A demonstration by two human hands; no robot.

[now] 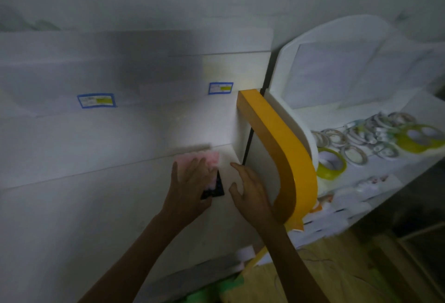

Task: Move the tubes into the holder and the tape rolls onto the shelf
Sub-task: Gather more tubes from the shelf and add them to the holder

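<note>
Left hand [190, 182] hides blurred pink object [207, 160].

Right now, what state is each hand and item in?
left hand: fingers spread over a pink and black item, grip unclear
right hand: open, holding nothing
tape rolls: lying flat on the shelf
yellow-green tape roll: tilted at the shelf's front

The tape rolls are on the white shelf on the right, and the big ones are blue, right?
Not quite. The tape rolls do lie on the white shelf on the right, but the head view shows the big ones are yellow-green, not blue.
</note>
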